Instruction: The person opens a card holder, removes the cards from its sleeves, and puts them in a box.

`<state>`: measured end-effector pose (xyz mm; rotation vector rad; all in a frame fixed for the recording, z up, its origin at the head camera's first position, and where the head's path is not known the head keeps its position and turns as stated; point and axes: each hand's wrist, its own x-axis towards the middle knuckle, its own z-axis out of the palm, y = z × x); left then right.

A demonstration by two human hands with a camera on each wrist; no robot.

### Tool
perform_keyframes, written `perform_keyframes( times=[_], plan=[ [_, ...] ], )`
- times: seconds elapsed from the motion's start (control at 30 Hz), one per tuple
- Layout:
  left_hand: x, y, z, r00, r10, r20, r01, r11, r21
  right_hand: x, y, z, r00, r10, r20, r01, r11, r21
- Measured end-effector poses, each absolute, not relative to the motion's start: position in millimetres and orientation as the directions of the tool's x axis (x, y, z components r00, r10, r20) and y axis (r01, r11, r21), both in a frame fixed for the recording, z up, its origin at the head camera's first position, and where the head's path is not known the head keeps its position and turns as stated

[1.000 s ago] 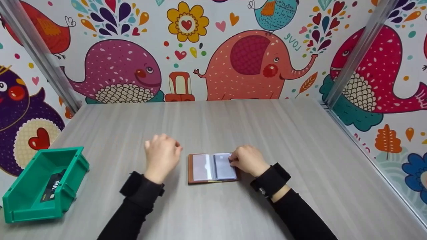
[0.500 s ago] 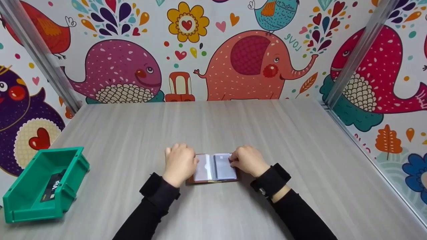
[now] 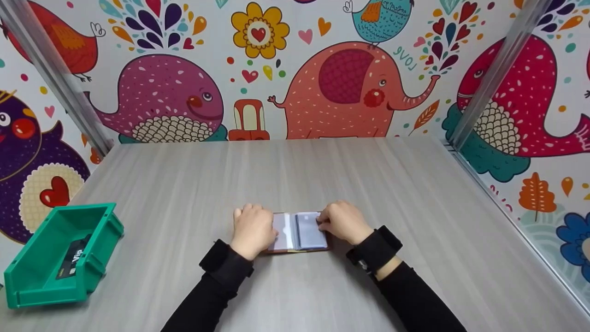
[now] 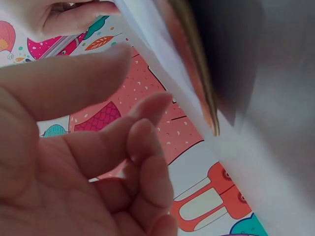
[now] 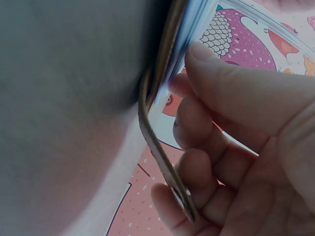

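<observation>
A brown card holder [image 3: 294, 251] lies spread on the table with its clear plastic sleeves showing. At its right edge my right hand [image 3: 345, 221] pinches the sleeves between thumb and forefinger. In the right wrist view the thumb [image 5: 221, 73] lies at the sleeves' edge, and the cover's strap [image 5: 160, 152] sticks out past the other curled fingers. My left hand [image 3: 253, 230] is at the holder's left edge and hides part of it in the head view. The left wrist view shows its thumb [image 4: 74, 81] and forefinger apart, near the holder's edge [image 4: 199, 73], holding nothing.
To the left stands a green plastic bin [image 3: 27, 276] with a black card [image 3: 73, 258] marked "Vip" inside. Printed cartoon panels with metal corner posts [image 3: 488, 69] enclose the table [image 3: 295, 175] at the back and sides.
My left hand has moved right and slightly down to the card holder's left edge, now covering part of it. My right hand stays at the right sleeves.
</observation>
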<state>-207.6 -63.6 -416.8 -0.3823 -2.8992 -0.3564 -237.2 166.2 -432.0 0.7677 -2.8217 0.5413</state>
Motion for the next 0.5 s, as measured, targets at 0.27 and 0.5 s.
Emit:
perform_keyframes(
  times=[0.27, 0.5],
  plan=[
    [-209.8, -62.5, -423.8, -0.945, 0.24, 0.221, 0.283, 0.939, 0.194, -238.3, 167.1, -434.1, -0.841, -0.469, 0.268, -0.535, 0.795, -0.286],
    [-212.5, -63.6, -429.5, -0.94, 0.246, 0.237, 0.291, 0.94, 0.178, -238.6, 167.0, -434.8, -0.837, -0.47, 0.28, -0.54, 0.792, -0.283]
  ],
)
